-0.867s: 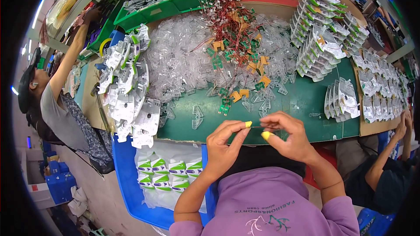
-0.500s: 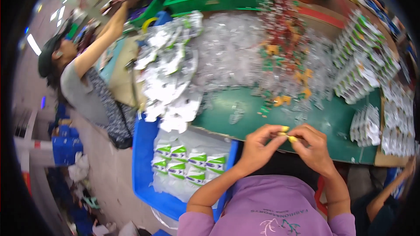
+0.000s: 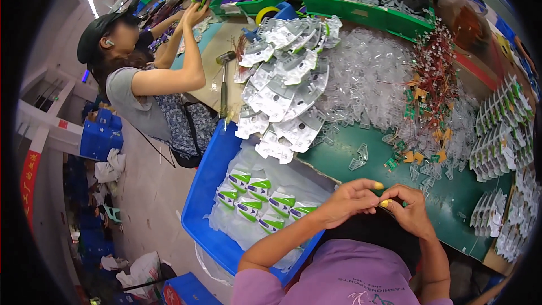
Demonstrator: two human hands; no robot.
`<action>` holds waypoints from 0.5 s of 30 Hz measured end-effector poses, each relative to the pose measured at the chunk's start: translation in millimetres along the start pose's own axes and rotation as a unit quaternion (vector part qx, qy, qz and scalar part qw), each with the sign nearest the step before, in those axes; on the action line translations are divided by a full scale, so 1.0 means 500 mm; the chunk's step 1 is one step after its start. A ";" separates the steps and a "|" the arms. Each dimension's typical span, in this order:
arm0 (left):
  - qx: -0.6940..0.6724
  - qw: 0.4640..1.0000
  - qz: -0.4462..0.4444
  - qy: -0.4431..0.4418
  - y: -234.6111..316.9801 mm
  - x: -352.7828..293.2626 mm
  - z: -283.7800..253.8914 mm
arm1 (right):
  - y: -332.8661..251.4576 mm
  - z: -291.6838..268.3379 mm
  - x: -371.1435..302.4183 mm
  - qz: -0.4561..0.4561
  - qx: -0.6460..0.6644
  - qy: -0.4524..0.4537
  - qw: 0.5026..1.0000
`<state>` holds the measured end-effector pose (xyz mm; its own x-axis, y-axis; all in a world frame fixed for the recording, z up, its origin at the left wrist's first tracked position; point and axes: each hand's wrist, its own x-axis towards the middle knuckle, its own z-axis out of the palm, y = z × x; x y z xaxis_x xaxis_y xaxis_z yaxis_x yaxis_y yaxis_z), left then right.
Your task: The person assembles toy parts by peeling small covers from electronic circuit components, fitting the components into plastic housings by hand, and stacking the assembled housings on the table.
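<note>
My left hand (image 3: 351, 202) and my right hand (image 3: 410, 210) meet just in front of my body, over the near edge of the green worktop (image 3: 333, 155). Yellow covers sit on some fingertips of both hands. The fingers of each are bent and pressed together, thumb against fingers; anything between them is too small or hidden to name. Closest on the worktop lie a loose clear plastic piece (image 3: 358, 158) and a heap of red wires (image 3: 437, 79) with small green boards (image 3: 392, 164) and orange pieces (image 3: 414, 157).
A blue bin (image 3: 197, 206) at my left holds several white-and-green parts (image 3: 258, 187). White shells (image 3: 282, 90) pile above it, beside clear plastic pieces (image 3: 367, 73). Stacked parts (image 3: 499, 130) stand at right, green trays (image 3: 367, 14) behind. A co-worker (image 3: 152, 85) works at far left.
The view has swung left, so the worktop and bin sit further right in it. My hands stay together, with the left index fingertip now lifted apart from the right hand's fingertips.
</note>
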<state>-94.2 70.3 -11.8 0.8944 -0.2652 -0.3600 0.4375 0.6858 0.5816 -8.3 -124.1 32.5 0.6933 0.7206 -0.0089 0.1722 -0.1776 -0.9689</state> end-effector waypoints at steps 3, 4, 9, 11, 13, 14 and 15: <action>0.323 0.884 0.282 0.186 0.080 -0.057 -0.052 | 0.014 -0.001 -0.014 0.034 0.015 0.040 0.999; 0.502 0.718 0.370 0.309 0.114 -0.074 -0.099 | 0.023 -0.009 -0.020 0.043 0.061 0.081 0.994; 0.726 0.358 0.352 0.470 0.278 -0.169 -0.324 | 0.017 -0.025 -0.029 0.101 0.069 0.097 0.988; 0.801 0.339 0.292 0.397 0.306 -0.176 -0.345 | 0.003 -0.007 -0.024 0.113 0.076 0.063 0.989; 0.817 0.322 0.284 0.384 0.315 -0.172 -0.346 | 0.006 0.002 -0.024 0.101 0.064 0.062 0.991; 0.832 0.305 0.275 0.372 0.318 -0.171 -0.346 | 0.009 0.006 -0.026 0.090 0.051 0.059 0.993; 0.833 0.307 0.277 0.367 0.321 -0.174 -0.349 | 0.016 0.004 -0.030 0.090 0.047 0.058 0.993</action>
<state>-117.7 321.7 -14.3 0.8804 0.2225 0.4188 0.2236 -0.9735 0.0474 -18.6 -134.9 24.4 0.7843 0.5992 -0.1610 -0.0247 -0.2291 -0.9731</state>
